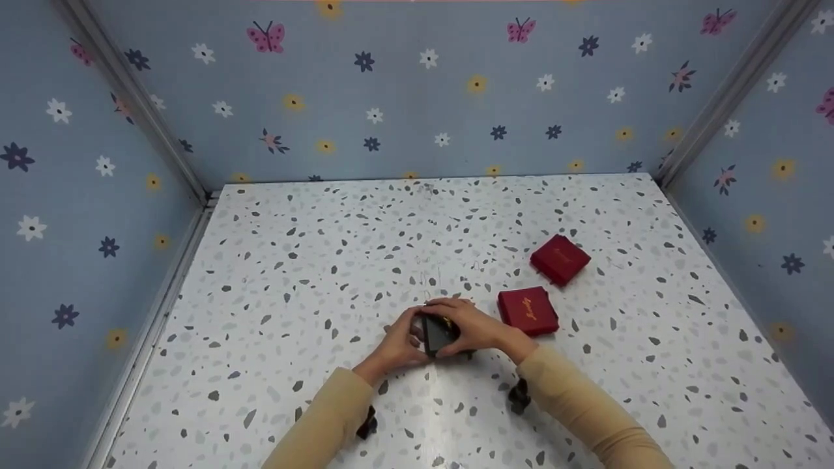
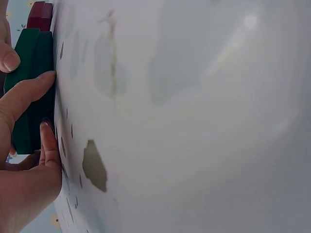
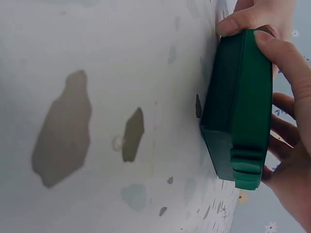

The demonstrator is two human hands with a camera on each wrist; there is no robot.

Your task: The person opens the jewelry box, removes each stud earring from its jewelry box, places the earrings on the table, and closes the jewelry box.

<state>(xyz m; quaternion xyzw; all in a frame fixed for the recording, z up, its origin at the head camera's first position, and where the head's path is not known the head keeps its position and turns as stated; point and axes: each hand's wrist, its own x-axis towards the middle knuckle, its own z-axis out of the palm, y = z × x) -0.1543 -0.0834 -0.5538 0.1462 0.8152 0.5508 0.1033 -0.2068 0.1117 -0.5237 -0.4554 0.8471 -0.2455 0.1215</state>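
Observation:
A small dark green gift box [image 1: 441,337] with gold lettering on its lid lies on the table between both hands. My left hand [image 1: 397,343] grips it along the left side, the thumb at the near corner. My right hand [image 1: 475,326] arches over the top, thumb on the near edge and fingers at the far one. In the right wrist view the box [image 3: 238,102] shows a bow-shaped piece on one end, and the lid sits on the base. The right thumb [image 3: 284,56] presses the lid's edge there. The left wrist view shows the left hand's digits around the box's [image 2: 31,111] lower part.
Two red boxes with gold lettering lie to the right: a nearer red box [image 1: 528,311] close to the right wrist, and a farther red box [image 1: 560,259] turned at an angle. The speckled white table [image 1: 293,260] is enclosed by blue flowered panels [image 1: 417,91].

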